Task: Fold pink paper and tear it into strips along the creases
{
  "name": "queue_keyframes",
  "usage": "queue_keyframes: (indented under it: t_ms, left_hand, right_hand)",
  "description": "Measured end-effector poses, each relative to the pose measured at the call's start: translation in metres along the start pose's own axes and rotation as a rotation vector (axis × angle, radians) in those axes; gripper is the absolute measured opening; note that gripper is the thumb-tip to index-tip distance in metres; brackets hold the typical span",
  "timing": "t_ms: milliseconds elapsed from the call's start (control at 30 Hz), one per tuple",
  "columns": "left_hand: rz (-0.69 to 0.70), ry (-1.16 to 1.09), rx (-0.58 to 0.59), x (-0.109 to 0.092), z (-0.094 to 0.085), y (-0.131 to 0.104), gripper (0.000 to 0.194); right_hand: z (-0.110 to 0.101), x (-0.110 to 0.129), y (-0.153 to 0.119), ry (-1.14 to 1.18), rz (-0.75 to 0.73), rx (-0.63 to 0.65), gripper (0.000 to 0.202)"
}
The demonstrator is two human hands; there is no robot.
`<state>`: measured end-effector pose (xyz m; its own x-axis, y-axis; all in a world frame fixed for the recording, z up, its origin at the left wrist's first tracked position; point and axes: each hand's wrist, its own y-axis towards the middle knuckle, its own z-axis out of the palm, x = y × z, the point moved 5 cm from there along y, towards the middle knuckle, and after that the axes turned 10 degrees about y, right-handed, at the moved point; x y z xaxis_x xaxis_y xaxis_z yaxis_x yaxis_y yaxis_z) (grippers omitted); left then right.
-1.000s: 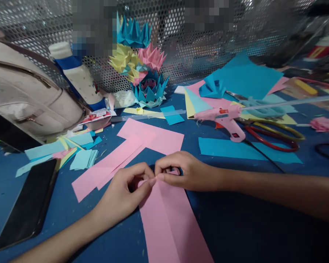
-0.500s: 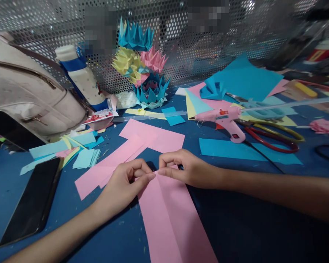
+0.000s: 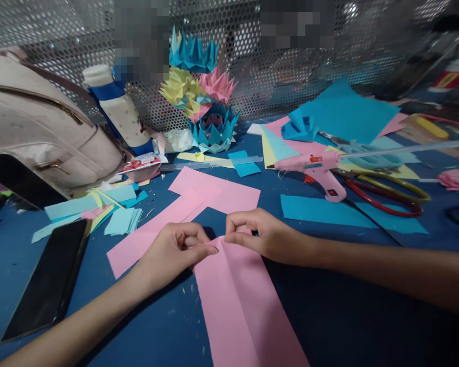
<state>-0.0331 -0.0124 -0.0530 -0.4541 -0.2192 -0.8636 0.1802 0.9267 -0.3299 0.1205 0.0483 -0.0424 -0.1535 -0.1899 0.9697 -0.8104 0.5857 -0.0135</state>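
A long pink paper strip (image 3: 229, 300) with a lengthwise crease runs from my hands down to the bottom of the view. My left hand (image 3: 179, 250) pinches its far left edge between thumb and curled fingers. Just right of the crease, my right hand (image 3: 252, 234) grips the same far edge, thumb on top and fingers bent behind. Both thumbs lie close together, slightly apart. Beyond my hands, more pink paper pieces (image 3: 222, 191) lie overlapped on the blue table (image 3: 168, 326).
A pink glue gun (image 3: 313, 168) rests at right beside red-and-yellow-handled scissors (image 3: 386, 196) and a blue paper strip (image 3: 336, 214). Folded paper flowers (image 3: 214, 127) stand at the back. To the left are a phone (image 3: 46, 280), paper scraps (image 3: 122, 221), a bottle (image 3: 118, 112) and a bag (image 3: 42, 117).
The view has shifted slightly, so everything sits a little further right. My left thumb has drawn slightly away from my right thumb along the paper's edge; both hands keep their grip.
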Motion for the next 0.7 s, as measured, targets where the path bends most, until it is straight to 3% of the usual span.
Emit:
queue_keyframes:
  t_ms: [233,400,567,700]
  left_hand:
    - [0.028,0.0,-0.002,0.0,0.001,-0.001,0.03]
    - [0.01,-0.022,-0.013,-0.002,0.0,-0.001,0.029]
    - [0.024,-0.116,-0.184,0.0,-0.009,-0.003,0.026]
    - [0.001,-0.108,-0.18,0.003,-0.008,-0.004,0.029]
  right_hand:
    - [0.0,-0.002,0.0,-0.056,-0.004,0.007,0.027]
    - [-0.001,-0.005,0.0,0.035,0.047,-0.014,0.029]
    - [-0.004,-0.009,0.001,0.177,0.084,-0.028,0.034]
    - [-0.008,-0.01,0.002,0.155,0.09,-0.089,0.037]
